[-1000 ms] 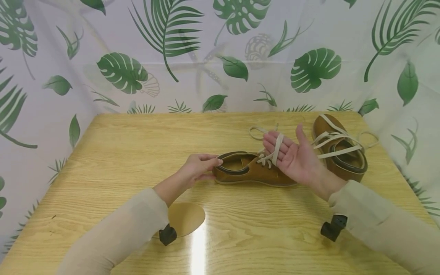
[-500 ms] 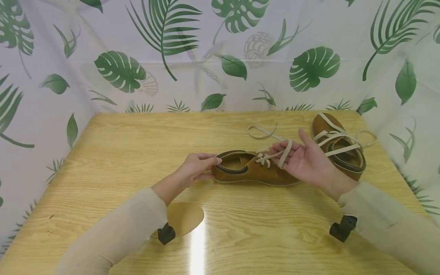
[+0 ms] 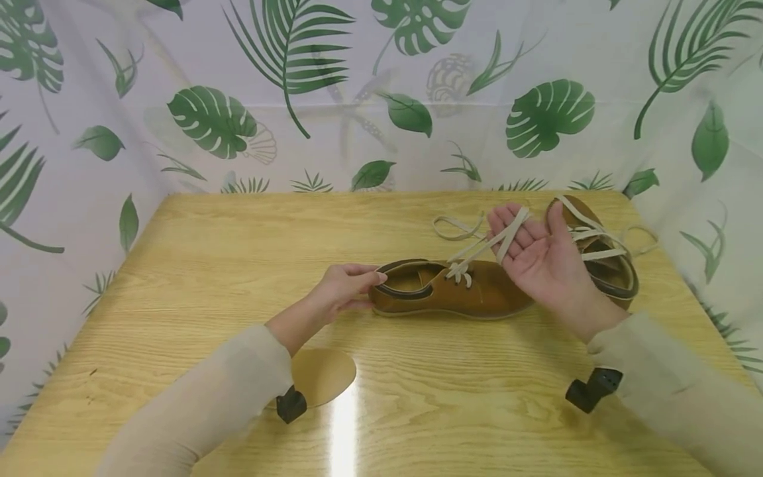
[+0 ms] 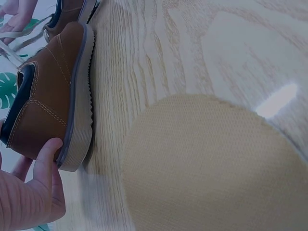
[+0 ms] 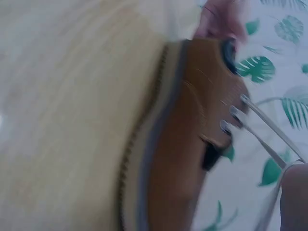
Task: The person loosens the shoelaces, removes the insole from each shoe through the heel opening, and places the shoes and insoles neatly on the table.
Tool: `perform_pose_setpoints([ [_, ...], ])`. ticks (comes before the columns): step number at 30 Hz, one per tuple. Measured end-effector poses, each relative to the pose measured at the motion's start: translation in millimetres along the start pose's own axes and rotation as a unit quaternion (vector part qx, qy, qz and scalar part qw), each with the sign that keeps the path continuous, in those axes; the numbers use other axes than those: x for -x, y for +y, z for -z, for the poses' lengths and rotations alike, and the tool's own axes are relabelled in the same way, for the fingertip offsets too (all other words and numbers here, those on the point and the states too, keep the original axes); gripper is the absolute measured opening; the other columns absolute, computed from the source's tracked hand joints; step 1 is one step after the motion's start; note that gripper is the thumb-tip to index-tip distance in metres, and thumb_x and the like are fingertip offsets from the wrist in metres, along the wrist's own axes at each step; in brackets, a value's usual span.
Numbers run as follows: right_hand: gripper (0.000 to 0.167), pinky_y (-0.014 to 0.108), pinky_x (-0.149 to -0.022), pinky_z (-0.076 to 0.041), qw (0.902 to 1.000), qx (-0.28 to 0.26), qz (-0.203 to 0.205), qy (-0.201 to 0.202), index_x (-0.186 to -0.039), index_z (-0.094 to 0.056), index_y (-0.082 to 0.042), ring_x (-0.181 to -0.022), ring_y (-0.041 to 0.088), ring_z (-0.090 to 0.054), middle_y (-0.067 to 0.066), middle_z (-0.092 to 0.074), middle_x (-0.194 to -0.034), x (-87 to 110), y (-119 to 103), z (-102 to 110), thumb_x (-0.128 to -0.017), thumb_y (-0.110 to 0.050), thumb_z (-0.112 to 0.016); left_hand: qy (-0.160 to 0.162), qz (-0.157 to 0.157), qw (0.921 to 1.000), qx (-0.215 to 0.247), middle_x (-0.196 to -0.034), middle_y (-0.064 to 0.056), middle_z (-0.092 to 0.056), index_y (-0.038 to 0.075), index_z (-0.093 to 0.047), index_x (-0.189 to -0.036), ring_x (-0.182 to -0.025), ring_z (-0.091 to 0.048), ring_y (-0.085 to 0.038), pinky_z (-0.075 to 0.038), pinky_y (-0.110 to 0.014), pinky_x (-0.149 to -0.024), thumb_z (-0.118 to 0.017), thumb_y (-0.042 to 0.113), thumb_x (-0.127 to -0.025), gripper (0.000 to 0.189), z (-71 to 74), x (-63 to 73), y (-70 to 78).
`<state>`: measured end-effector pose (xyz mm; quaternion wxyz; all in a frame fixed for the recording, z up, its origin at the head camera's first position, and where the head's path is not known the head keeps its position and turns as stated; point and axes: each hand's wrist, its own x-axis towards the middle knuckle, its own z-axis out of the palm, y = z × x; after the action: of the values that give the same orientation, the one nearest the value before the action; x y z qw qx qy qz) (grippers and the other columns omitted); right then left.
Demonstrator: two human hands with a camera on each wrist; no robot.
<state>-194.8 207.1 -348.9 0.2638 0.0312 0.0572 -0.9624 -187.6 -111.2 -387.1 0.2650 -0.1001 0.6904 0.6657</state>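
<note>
A brown leather shoe [image 3: 491,291] with a dark collar lies on the table, heel toward the left in the head view. My left hand [image 3: 340,291] pinches its heel between thumb and fingers; the left wrist view shows the thumb [image 4: 49,149] near the sole's edge. Palm up beyond the shoe's toe is my right hand [image 3: 542,262], fingers nearly straight. A flat cream shoelace [image 3: 512,233] crosses those fingers and runs back to the shoe's eyelets. The right wrist view, partly blurred, has the lace stretched from the eyelets to the hand.
Behind my right hand stands a second brown shoe [image 3: 614,289] with loose cream laces. A loose lace end [image 3: 453,228] lies behind the first shoe. Near my left wrist lies a flat tan rounded piece [image 3: 324,377]. Leaf-patterned cloth [image 3: 369,132] borders the table.
My right hand first shifted right and slightly down, then rose, drawing the lace out from the eyelets toward the upper right. My left hand stays on the heel.
</note>
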Motion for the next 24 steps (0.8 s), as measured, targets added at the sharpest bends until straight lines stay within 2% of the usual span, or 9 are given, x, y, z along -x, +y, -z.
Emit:
perform_pose_setpoints([
  [2,0.047,0.040,-0.108,-0.042,0.9995,-0.007,0.029,-0.005,-0.123,-0.059,0.001,-0.121,0.027,-0.055,0.014,-0.060,-0.127,2.4,-10.5,-7.2,-0.090,-0.032,-0.062,0.000,0.001,1.0000,-0.002,-0.142,-0.016,-0.042,0.002,-0.054,-0.131,-0.129,-0.043,-0.036,-0.057,-0.035,-0.088,-0.066,0.013,-0.089,0.045,-0.7,-0.7,-0.2],
  [4,0.039,0.041,-0.105,-0.045,0.9981,-0.017,0.058,0.009,-0.120,-0.061,-0.001,-0.117,0.026,-0.058,0.014,-0.063,-0.123,5.1,-21.4,-14.8,-0.090,-0.025,-0.063,0.001,0.002,1.0000,-0.004,-0.142,-0.016,-0.042,0.002,-0.053,-0.131,-0.129,-0.043,-0.036,-0.057,-0.034,-0.088,-0.066,0.013,-0.089,0.045,-1.3,-0.8,-0.1],
  [8,0.024,0.040,-0.098,-0.051,0.9914,-0.018,0.098,0.085,-0.112,-0.066,-0.001,-0.108,0.024,-0.064,0.014,-0.068,-0.113,8.7,-37.2,-24.8,-0.089,-0.007,-0.063,0.001,0.004,1.0000,-0.008,-0.143,-0.016,-0.041,0.003,-0.053,-0.132,-0.130,-0.043,-0.036,-0.057,-0.034,-0.087,-0.065,0.013,-0.089,0.046,-1.7,-0.6,0.4],
  [12,0.020,0.039,-0.093,-0.054,0.9854,0.005,0.105,0.133,-0.106,-0.068,-0.001,-0.102,0.022,-0.067,0.014,-0.070,-0.106,9.2,-42.6,-26.2,-0.091,0.005,-0.056,0.000,0.004,0.9999,-0.009,-0.143,-0.016,-0.041,0.003,-0.052,-0.132,-0.129,-0.043,-0.036,-0.057,-0.034,-0.088,-0.065,0.014,-0.090,0.046,-1.5,-0.6,0.5],
  [15,0.020,0.039,-0.089,-0.056,0.9844,0.020,0.106,0.140,-0.103,-0.068,0.000,-0.099,0.022,-0.068,0.015,-0.070,-0.104,8.7,-45.1,-25.3,-0.092,0.006,-0.052,-0.001,0.003,0.9999,-0.009,-0.143,-0.016,-0.042,0.002,-0.052,-0.132,-0.129,-0.043,-0.036,-0.057,-0.034,-0.087,-0.065,0.014,-0.089,0.046,-1.4,-1.0,0.1],
  [24,0.022,0.043,-0.086,-0.057,0.9824,0.020,0.094,0.160,-0.103,-0.067,-0.003,-0.097,0.023,-0.068,0.015,-0.071,-0.103,8.2,-57.7,-26.7,-0.093,0.007,-0.051,0.007,0.008,0.9999,-0.006,-0.142,-0.016,-0.042,0.003,-0.053,-0.132,-0.129,-0.044,-0.036,-0.058,-0.033,-0.085,-0.066,0.013,-0.089,0.046,-1.9,-1.5,0.0],
])
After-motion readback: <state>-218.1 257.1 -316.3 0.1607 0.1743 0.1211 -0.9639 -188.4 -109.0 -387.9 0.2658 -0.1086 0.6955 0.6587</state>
